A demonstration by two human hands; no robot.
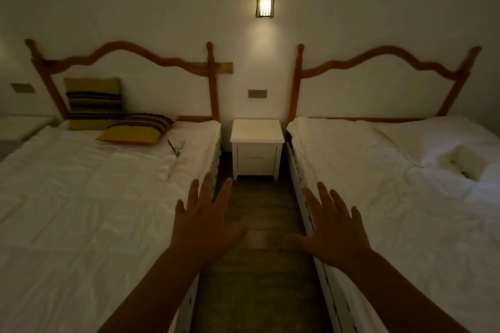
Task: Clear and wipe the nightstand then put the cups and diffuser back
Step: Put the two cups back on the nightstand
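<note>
Left hand (201, 220) and right hand (331, 230) spread flat, fingers straight, holding nothing, white nightstand (256, 143) well beyond the fingertips, between them

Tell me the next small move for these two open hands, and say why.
Probably step forward down the aisle toward the nightstand. Both the left hand and right hand are open, hold nothing, and hover short of it between the two beds; its top shows no cups or diffuser.
</note>
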